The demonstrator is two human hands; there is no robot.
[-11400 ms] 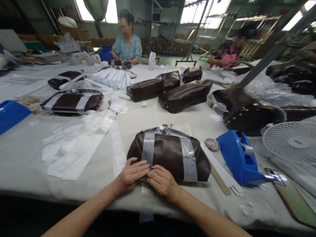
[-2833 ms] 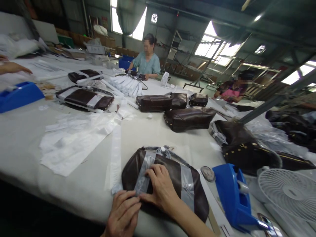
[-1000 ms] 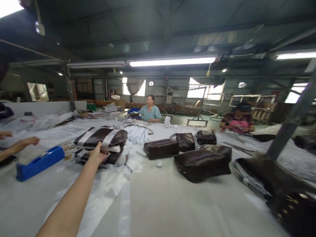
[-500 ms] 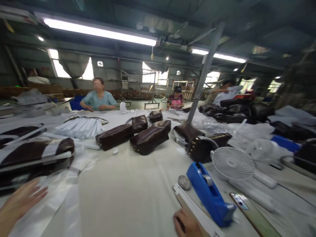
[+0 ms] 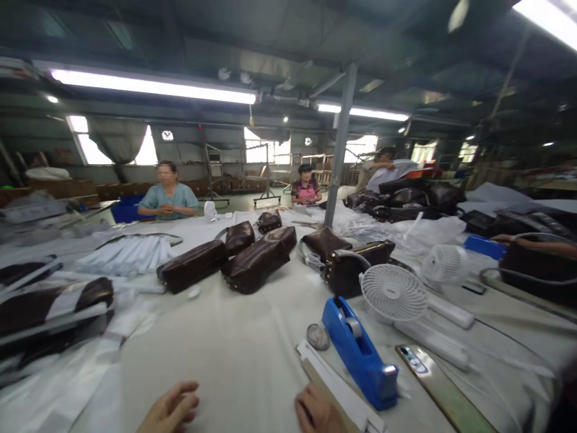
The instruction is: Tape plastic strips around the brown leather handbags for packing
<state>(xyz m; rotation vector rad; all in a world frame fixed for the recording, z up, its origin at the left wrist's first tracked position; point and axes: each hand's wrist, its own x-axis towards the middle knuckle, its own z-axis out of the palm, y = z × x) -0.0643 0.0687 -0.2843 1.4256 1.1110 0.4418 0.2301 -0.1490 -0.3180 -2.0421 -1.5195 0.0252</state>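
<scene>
My left hand (image 5: 171, 409) is over the pale table cover at the front, fingers loosely bent and apart, with nothing in it. To its right, my right hand (image 5: 318, 410) is curled closed at the cover, and I see nothing in its fingers. Right beside it lies a long white flat box or strip (image 5: 338, 385). A blue tape dispenser (image 5: 360, 355) stands just beyond that strip, with a small round clear-and-grey disc (image 5: 318, 337) near its far end. Several dark brown leather bags (image 5: 259, 258) lie farther back across the table.
A white handheld fan (image 5: 394, 293) and a phone (image 5: 444, 385) lie at the right. Wrapped brown bags (image 5: 54, 304) and clear plastic (image 5: 58, 385) occupy the left, near white rolls (image 5: 128, 255). A metal post (image 5: 341, 150) rises behind the bags. Co-workers (image 5: 169, 195) sit across.
My left hand has come off the plastic at the left and moved right, over the table cover. My right hand stays curled beside the white strip. The view has turned right and tilted up slightly.
</scene>
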